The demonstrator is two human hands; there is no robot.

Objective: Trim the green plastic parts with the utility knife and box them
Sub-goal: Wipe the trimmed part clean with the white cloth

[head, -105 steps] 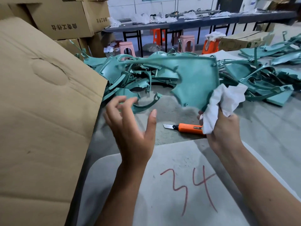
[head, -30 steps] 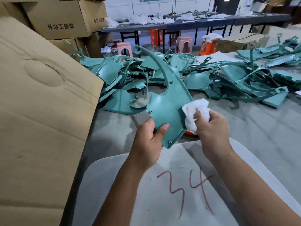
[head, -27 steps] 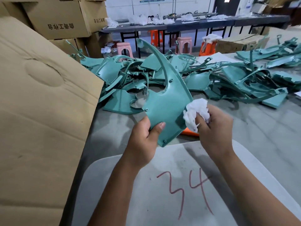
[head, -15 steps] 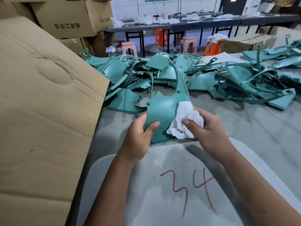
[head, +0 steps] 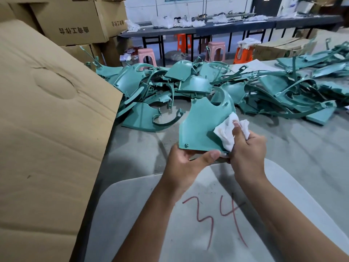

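My left hand (head: 186, 163) grips the lower edge of a flat green plastic part (head: 200, 125), held tilted up over the table. My right hand (head: 247, 148) is closed on a crumpled white cloth (head: 226, 129) and presses it against the part's right side. The utility knife is hidden behind the part and my hands. A big heap of green plastic parts (head: 217, 86) lies further back on the grey table (head: 302, 148). A large cardboard box flap (head: 47, 129) stands at my left.
A pale board marked "34" (head: 213, 214) lies under my forearms. Stacked cardboard boxes (head: 75, 21) rise at the back left. Pink and orange stools (head: 217, 50) and a long dark bench (head: 226, 27) stand behind the table.
The green part has been turned from upright with its long tip pointing up to a broader face toward me. My left hand shifted to its bottom edge; the cloth moved across the right side.
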